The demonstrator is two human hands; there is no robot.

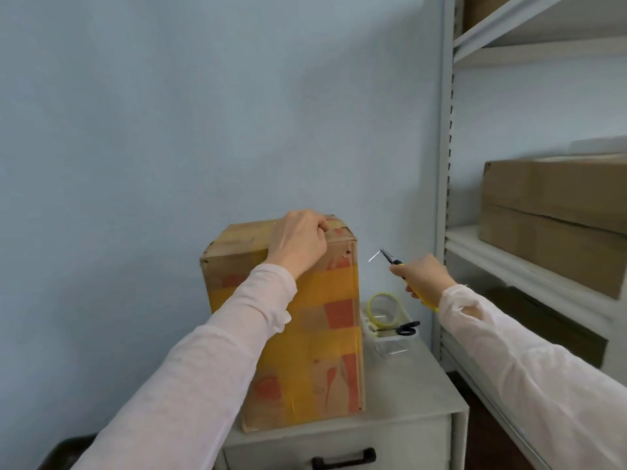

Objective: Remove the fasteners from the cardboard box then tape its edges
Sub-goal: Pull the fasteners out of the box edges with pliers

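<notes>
The right hand (pixel 422 276) is closed round the yellow handles of a pair of needle-nose pliers (pixel 395 262). Most of the handles are buried in the fist, with only a yellow end poking out below the wrist. The thin tips are closed on a small bent staple (pixel 373 257), held in the air just to the right of the box's top corner and clear of it. The staple is too small and blurred to make out further. The left hand (pixel 298 242) lies over the top front edge of the cardboard box (pixel 288 317), its fingers curled down onto the top panel near the right corner. The thumb is hidden behind the hand, so how firmly it clamps the edge cannot be told. The box stands upright on a white cabinet (pixel 407 395), wrapped in bands of yellowish tape over red print, its left face partly covered by the left sleeve. To its right on the cabinet is a clear plastic container (pixel 390 347) holding a roll of tape (pixel 383 310), with black-handled scissors (pixel 407 329) lying across its rim. A drawer handle (pixel 342 457) is cut off at the bottom edge. A metal shelving unit (pixel 509 259) on the right carries brown cartons (pixel 556 215), cut off by the frame.
</notes>
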